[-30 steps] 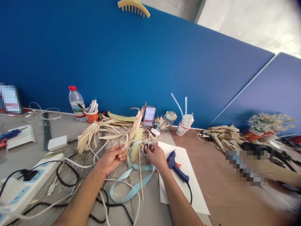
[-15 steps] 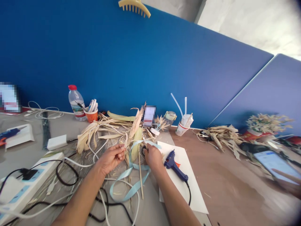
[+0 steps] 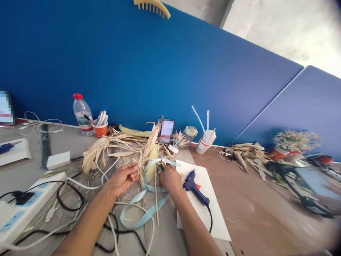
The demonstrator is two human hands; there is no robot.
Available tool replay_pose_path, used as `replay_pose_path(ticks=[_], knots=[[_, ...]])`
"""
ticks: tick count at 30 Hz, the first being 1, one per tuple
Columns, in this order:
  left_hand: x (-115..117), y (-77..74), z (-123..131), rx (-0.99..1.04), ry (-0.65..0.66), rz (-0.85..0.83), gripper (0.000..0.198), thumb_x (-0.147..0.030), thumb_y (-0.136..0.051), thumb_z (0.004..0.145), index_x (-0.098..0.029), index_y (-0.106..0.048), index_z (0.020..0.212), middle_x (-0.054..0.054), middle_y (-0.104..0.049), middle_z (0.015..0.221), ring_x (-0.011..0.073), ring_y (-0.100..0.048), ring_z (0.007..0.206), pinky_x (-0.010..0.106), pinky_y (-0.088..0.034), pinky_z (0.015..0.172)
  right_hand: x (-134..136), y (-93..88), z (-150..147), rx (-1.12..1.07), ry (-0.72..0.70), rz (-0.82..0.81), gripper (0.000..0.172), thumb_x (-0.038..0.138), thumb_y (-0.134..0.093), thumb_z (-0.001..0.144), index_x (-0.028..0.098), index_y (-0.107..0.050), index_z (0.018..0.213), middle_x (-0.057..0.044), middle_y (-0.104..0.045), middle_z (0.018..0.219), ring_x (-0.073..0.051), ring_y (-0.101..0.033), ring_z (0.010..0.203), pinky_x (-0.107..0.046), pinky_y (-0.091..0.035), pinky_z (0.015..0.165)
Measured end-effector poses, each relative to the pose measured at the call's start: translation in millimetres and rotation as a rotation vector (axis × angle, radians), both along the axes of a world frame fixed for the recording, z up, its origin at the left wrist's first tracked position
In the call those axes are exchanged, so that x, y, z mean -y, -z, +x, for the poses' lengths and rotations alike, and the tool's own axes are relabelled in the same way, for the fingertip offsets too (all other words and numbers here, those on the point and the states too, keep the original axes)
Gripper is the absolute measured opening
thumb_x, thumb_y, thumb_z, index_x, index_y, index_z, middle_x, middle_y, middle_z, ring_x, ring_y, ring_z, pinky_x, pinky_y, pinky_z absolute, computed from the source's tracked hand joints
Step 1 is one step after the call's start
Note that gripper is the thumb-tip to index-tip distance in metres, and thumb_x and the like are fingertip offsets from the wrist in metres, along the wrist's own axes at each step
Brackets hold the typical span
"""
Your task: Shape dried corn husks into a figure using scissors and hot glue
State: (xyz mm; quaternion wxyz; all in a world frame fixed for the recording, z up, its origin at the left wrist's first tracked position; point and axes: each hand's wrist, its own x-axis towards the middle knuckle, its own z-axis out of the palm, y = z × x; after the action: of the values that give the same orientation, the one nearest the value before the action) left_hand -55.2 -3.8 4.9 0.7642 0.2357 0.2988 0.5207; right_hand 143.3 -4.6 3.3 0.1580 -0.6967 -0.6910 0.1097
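My left hand (image 3: pixel 121 181) pinches the lower end of a thin, pale corn husk strip (image 3: pixel 140 159) between thumb and fingers. My right hand (image 3: pixel 172 181) has its fingers around the black handle of a pair of scissors (image 3: pixel 160 168); the metal blades point away from me. Between the hands lie a yellow-green husk piece (image 3: pixel 152 160) and a thin stick (image 3: pixel 157 209). A light blue ribbon (image 3: pixel 144 218) curls over the table in front of them. The scissors are apart from the strip in my left hand.
A blue glue gun (image 3: pixel 195 188) rests on white paper (image 3: pixel 215 217) at right. Dried husks (image 3: pixel 97 151), cables and a power strip (image 3: pixel 32 202) lie left. Behind stand a bottle (image 3: pixel 83 117), cups and a jar (image 3: pixel 190 133). Another person's hand (image 3: pixel 334 190) is near a phone, far right.
The view has turned slightly right, so things sit further left. My hands keep nearly the same pose. At far right, the other person's phone has shifted and is blurred.
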Motion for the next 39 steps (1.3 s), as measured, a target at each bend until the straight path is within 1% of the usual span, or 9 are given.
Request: replay_pose_path(ticks=[4,7,11,13,16,20,27,34,39], knots=[[0.5,0.4,1.3,-0.027,0.001,0.001,0.009,-0.001,-0.064,0.067,-0.009,-0.061,0.071,0.000,-0.050,0.057,0.0031,-0.039,0.044,0.016,-0.033,0.044,2.3,-6.6,5.1,-0.112,0.002,0.120,0.029,0.025,-0.046,0.082,0.015,-0.061,0.105,-0.014,-0.060,0.108,-0.023,-0.059,0.094,-0.030,-0.043,0.081],[0.7,1.6,3.1,-0.039,0.012,0.008,0.009,-0.002,-0.065,0.068,-0.009,-0.062,0.071,-0.001,-0.048,0.055,0.0033,-0.039,0.044,0.016,-0.033,0.044,1.9,-6.2,-0.2,-0.378,-0.048,0.227,0.027,0.023,-0.044,0.082,0.017,-0.064,0.099,-0.010,-0.062,0.104,-0.019,-0.058,0.094,-0.029,-0.042,0.083],[1.3,3.6,6.9,-0.065,0.029,0.029,0.009,-0.004,-0.067,0.067,-0.009,-0.062,0.073,-0.002,-0.049,0.056,0.0027,-0.038,0.044,0.016,-0.033,0.044,3.0,3.1,-20.7,-0.892,-0.131,0.057,0.023,0.030,-0.051,0.077,0.016,-0.064,0.091,-0.004,-0.065,0.082,-0.015,-0.058,0.066,-0.026,-0.046,0.063],[1.8,4.9,9.3,-0.083,0.056,0.047,0.008,-0.006,-0.068,0.068,-0.009,-0.062,0.073,-0.003,-0.048,0.054,0.0027,-0.038,0.044,0.016,-0.033,0.044,4.8,6.1,-31.3,-1.064,-0.124,-0.027,0.024,0.032,-0.054,0.074,0.016,-0.062,0.089,-0.002,-0.062,0.073,-0.012,-0.052,0.054,-0.024,-0.042,0.052],[2.9,7.1,12.6,-0.103,0.097,0.065,0.008,-0.010,-0.068,0.069,-0.009,-0.062,0.074,-0.004,-0.045,0.051,0.0034,-0.038,0.044,0.017,-0.033,0.045,7.2,5.7,-41.2,-1.220,-0.115,-0.046,0.016,0.031,-0.057,0.070,0.016,-0.059,0.076,0.002,-0.055,0.060,-0.009,-0.045,0.048,-0.022,-0.037,0.048],[4.2,8.5,14.7,-0.102,0.121,0.071,0.009,-0.011,-0.069,0.069,-0.010,-0.061,0.073,-0.004,-0.046,0.052,0.0035,-0.038,0.045,0.017,-0.033,0.046,7.7,2.8,-43.4,-1.245,-0.098,-0.023,0.013,0.028,-0.057,0.069,0.017,-0.055,0.063,0.005,-0.049,0.051,-0.008,-0.042,0.046,-0.021,-0.034,0.049],[5.2,6.2,15.9,-0.103,0.121,0.073,0.008,-0.011,-0.069,0.069,-0.010,-0.061,0.072,-0.004,-0.046,0.051,0.0034,-0.037,0.045,0.017,-0.033,0.046,7.5,2.3,-45.4,-1.360,-0.079,-0.058,0.014,0.029,-0.059,0.067,0.016,-0.054,0.066,0.006,-0.049,0.054,-0.007,-0.042,0.046,-0.021,-0.033,0.049],[6.3,2.3,14.8,-0.088,0.108,0.067,0.007,-0.009,-0.068,0.070,-0.010,-0.062,0.073,-0.003,-0.048,0.057,0.0031,-0.038,0.045,0.017,-0.034,0.046,8.2,0.7,-43.0,-1.297,-0.036,-0.058,0.013,0.026,-0.057,0.067,0.017,-0.051,0.060,0.006,-0.046,0.048,-0.007,-0.039,0.044,-0.020,-0.031,0.046],[5.6,0.2,12.3,-0.122,0.076,0.070,0.007,-0.011,-0.068,0.070,-0.009,-0.063,0.075,-0.002,-0.048,0.059,0.0025,-0.037,0.046,0.016,-0.033,0.045,9.6,0.3,-37.3,-1.218,-0.081,-0.125,0.014,0.026,-0.055,0.068,0.017,-0.049,0.058,0.006,-0.044,0.047,-0.007,-0.038,0.043,-0.020,-0.030,0.045]])
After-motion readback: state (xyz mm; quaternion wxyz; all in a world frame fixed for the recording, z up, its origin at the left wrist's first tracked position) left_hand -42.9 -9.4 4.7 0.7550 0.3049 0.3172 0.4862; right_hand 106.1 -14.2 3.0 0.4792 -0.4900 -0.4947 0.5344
